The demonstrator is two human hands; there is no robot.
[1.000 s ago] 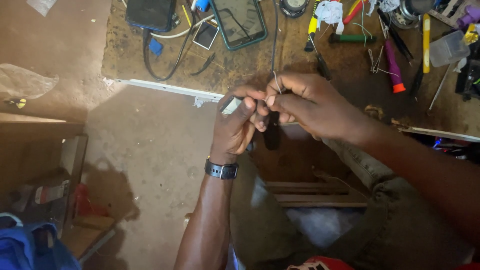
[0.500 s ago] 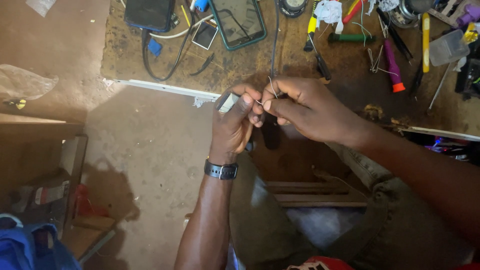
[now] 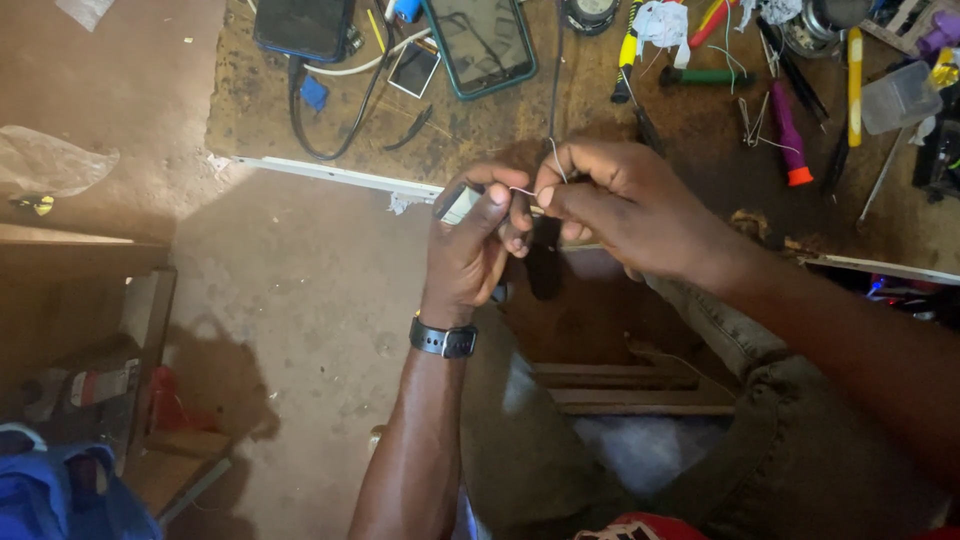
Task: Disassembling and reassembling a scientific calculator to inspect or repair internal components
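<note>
Just off the worktop's (image 3: pixel 300 170) front edge, the left hand (image 3: pixel 470 245), wrist bent upward, clamps a small dark tool with a pale tip (image 3: pixel 458 203) while the right hand (image 3: pixel 625 205) pinches a thin silvery wire (image 3: pixel 549 160), apparently mid-threading; bringing them together looks to need steadiness.

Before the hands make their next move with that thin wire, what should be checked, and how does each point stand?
1. Thin wire pinched between both hands: ok.
2. Left hand grip on the small dark-and-white object: ok, though the object is mostly hidden.
3. Right hand fingertips on the wire's upturned end: ok.
4. Wire's attachment to the object: cannot tell.
5. Hands apart from the workbench tools: ok.
</note>
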